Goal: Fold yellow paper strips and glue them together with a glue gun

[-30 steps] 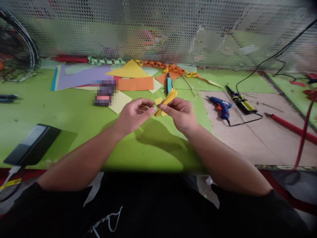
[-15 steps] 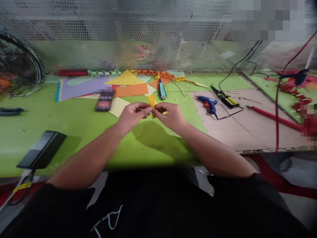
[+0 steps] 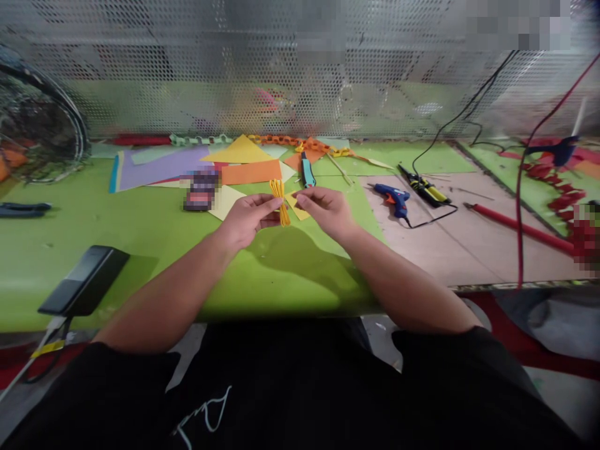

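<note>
A folded bundle of yellow cord (image 3: 284,216) is pinched at its middle by my left hand (image 3: 246,219), its looped ends showing above and below the fingers. Just to the right, my right hand (image 3: 328,212) has thumb and forefinger pressed together; what lies between them is too small to make out. A yellow piece of paper (image 3: 300,212) shows between the two hands, partly behind the right fingertips. Beyond them lies a teal and black utility knife (image 3: 307,170), close to the right hand.
Coloured paper sheets (image 3: 162,165), an orange strip (image 3: 250,172) and paper chains (image 3: 290,142) lie toward the back mesh. On the right are a blue glue gun (image 3: 394,197), yellow-black wire strippers (image 3: 426,189) and a red stick (image 3: 515,226). A black power bank (image 3: 84,281) sits left.
My hands have drawn apart slightly. The cord bundle now sits in my left hand alone and is tilted, while my right fingers have come away from it, uncovering the yellow paper.
</note>
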The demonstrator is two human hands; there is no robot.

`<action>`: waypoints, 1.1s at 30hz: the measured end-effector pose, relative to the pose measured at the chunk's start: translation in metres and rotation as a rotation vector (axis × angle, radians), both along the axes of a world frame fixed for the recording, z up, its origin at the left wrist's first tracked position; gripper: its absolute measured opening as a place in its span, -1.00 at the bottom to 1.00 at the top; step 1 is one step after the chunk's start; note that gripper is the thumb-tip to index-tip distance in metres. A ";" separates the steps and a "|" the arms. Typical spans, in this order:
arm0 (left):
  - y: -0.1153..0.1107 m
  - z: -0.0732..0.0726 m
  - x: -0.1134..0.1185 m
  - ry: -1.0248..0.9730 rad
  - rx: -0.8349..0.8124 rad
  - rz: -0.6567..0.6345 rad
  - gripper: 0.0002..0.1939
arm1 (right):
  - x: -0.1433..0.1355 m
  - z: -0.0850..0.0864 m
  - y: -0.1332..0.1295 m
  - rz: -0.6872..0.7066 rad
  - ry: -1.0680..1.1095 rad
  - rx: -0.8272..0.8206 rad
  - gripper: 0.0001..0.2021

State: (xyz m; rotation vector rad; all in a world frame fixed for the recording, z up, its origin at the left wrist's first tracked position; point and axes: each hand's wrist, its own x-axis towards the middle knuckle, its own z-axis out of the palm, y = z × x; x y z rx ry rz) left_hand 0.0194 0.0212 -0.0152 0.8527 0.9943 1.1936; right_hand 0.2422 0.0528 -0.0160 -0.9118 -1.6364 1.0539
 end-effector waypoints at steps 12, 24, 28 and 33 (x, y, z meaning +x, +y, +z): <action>0.000 0.004 -0.003 -0.009 0.032 -0.173 -0.49 | 0.003 -0.002 0.010 0.170 0.298 -0.328 -0.54; 0.000 0.000 -0.002 -0.022 0.052 -0.256 -0.56 | -0.001 -0.003 0.006 0.243 0.241 -0.324 -0.50; -0.003 -0.001 0.002 0.008 0.045 -0.263 -0.55 | -0.004 -0.007 0.004 0.270 0.242 -0.296 -0.58; -0.004 -0.003 0.005 0.048 0.030 -0.234 -0.56 | -0.008 -0.010 0.003 0.236 0.260 -0.331 -0.58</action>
